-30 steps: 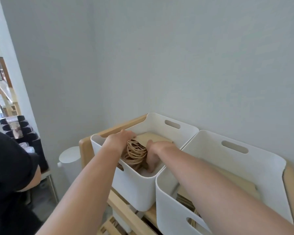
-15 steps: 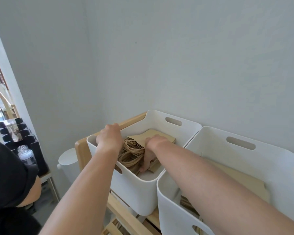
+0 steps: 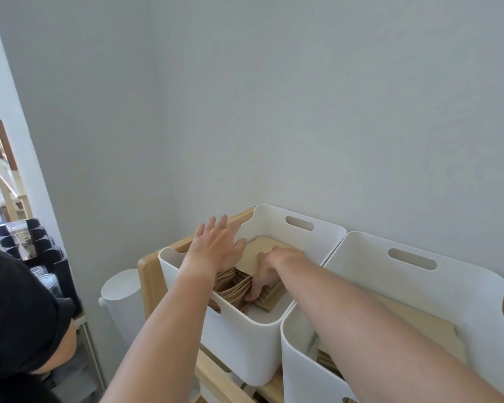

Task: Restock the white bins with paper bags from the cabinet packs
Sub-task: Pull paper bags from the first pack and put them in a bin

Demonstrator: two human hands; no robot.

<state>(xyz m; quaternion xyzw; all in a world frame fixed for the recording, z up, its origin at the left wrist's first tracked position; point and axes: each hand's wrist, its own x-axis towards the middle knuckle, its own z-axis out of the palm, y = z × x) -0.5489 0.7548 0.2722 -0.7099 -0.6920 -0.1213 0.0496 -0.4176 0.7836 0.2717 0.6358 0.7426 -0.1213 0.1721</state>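
Two white bins stand side by side on a wooden shelf. The left bin [image 3: 245, 338] holds a stack of brown paper bags [image 3: 262, 251] with twisted paper handles. My right hand [image 3: 266, 274] reaches down into this bin, fingers curled around the bags' near edge by the handles. My left hand [image 3: 216, 245] hovers above the bin's left rim, fingers spread and straight, holding nothing. The right bin [image 3: 419, 274] holds more flat brown bags [image 3: 431, 330], partly hidden behind my right forearm.
The wooden shelf frame [image 3: 146, 266] sits in a corner between two pale walls. A white round-lidded container [image 3: 122, 289] stands left of it. Black holders with clear cups [image 3: 38, 257] are further left. A person in a black top [image 3: 15, 321] is at the lower left.
My left hand has lifted off the bag handles and the bin's rim and now spreads open above it. My right hand has stayed in the left bin, pushing deeper onto the bags.
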